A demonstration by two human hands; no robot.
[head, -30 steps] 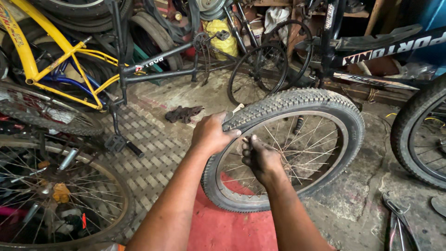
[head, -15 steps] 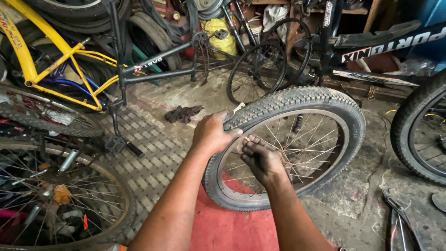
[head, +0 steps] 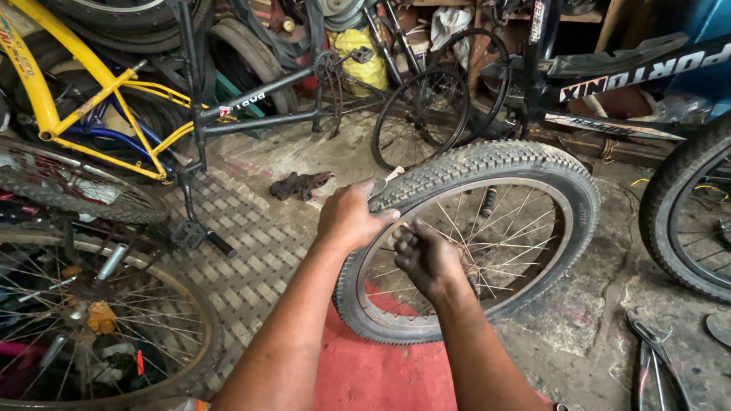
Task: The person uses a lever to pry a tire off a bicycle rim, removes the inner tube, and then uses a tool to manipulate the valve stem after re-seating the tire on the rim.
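Head view: a bicycle wheel (head: 495, 228) with a knobby tire (head: 487, 164) stands tilted on the workshop floor (head: 579, 335), centre frame. Left hand (head: 349, 218) grips the tire's upper left edge, fingers curled over the tread. Right hand (head: 423, 257) sits inside the rim among the spokes (head: 464, 236), fingers clenched; what they pinch is not discernible. A yellow bicycle frame (head: 84, 114) stands at left, a rag (head: 299, 183) behind.
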